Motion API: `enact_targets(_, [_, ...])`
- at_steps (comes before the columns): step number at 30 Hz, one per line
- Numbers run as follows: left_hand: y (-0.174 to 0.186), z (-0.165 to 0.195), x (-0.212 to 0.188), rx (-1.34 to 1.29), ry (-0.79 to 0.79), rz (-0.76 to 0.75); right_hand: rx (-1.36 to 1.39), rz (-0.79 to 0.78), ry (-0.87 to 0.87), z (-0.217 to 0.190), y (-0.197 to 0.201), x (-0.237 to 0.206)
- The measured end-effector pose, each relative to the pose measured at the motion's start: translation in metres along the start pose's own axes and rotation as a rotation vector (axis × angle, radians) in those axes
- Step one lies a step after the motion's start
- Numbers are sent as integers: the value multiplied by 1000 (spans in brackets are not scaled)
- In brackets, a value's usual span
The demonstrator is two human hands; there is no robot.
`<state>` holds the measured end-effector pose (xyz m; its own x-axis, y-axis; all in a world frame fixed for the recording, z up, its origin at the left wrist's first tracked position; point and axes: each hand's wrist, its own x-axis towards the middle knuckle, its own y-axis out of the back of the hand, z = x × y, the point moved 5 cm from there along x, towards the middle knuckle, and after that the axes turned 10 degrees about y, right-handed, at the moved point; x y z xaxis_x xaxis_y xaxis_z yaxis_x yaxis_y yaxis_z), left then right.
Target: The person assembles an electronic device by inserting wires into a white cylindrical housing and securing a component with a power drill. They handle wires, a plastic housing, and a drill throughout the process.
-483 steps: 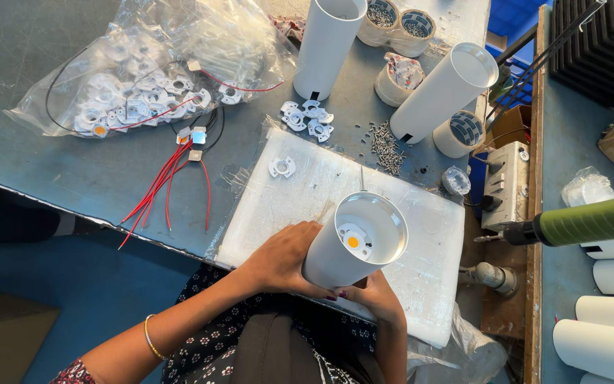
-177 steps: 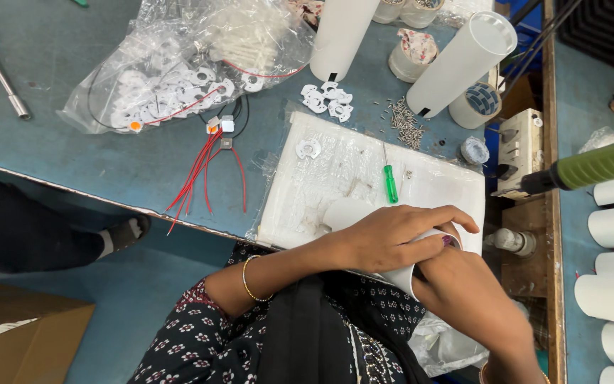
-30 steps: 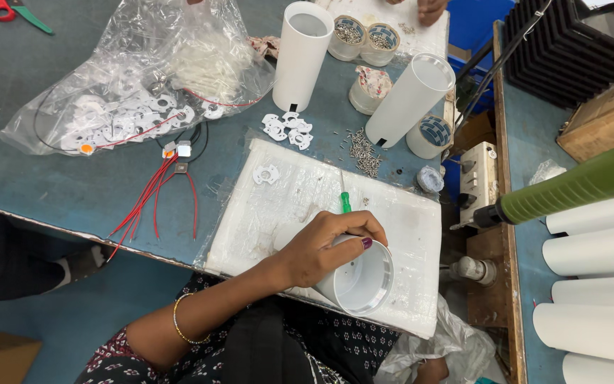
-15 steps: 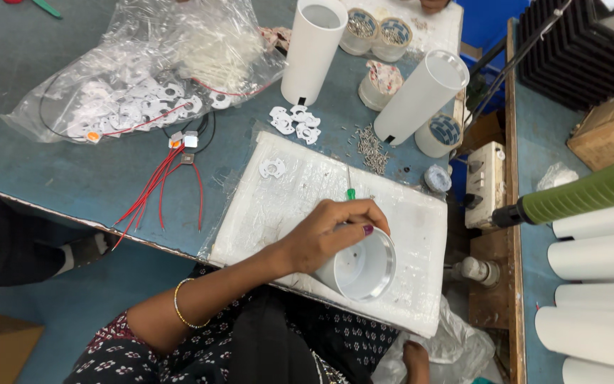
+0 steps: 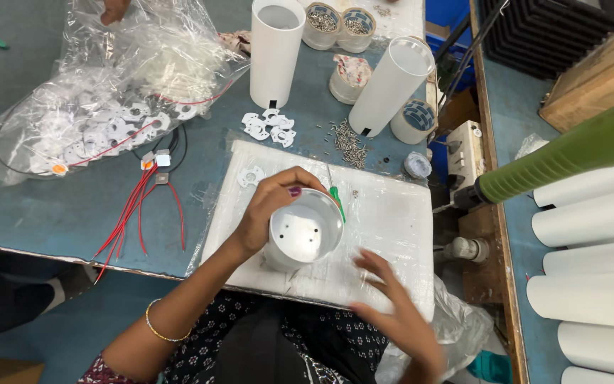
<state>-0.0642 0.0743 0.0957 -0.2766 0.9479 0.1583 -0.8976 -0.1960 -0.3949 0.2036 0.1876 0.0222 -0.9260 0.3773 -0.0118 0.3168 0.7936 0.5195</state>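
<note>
Left hand (image 5: 268,213) wraps white cylinder housing (image 5: 300,235) rim at 10 o'clock; right hand (image 5: 392,306) blurred, apparently open, empty

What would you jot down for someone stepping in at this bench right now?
Left hand: fingers curled over the rim of the white cylinder housing, which stands open end up on the wrapped white board.
Right hand: open, blurred, empty, over the board's near edge.
Green screwdriver lies on the board just behind the housing.
One small white plate sits on the board; more plates and loose screws lie on the blue table.
Done: housing's inside base shows small holes, nothing mounted in it.
Left: cannot tell beyond that.
</note>
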Motion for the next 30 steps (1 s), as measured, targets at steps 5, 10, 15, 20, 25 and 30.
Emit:
enact_targets(5, [2, -3, -1, 21, -28, -10, 32, 54, 122, -32, -82, 91])
enact_targets(10, [11, -6, -3, 112, -84, -17, 118, 46, 133, -28, -93, 104])
enact_targets(15, [21, -48, -3, 67, -22, 0, 212, 21, 0, -6, -95, 100])
enact_targets(20, [39, -90, -20, 151, -83, 206, 130, 64, 68, -4, -95, 102])
enact_targets(25, [53, -108, -28, 39, -1, 317, 96, 40, 23, -3, -97, 105])
enact_targets(30, [50, -102, -23, -7, 18, 268, 49, 27, -87, 2, -97, 102])
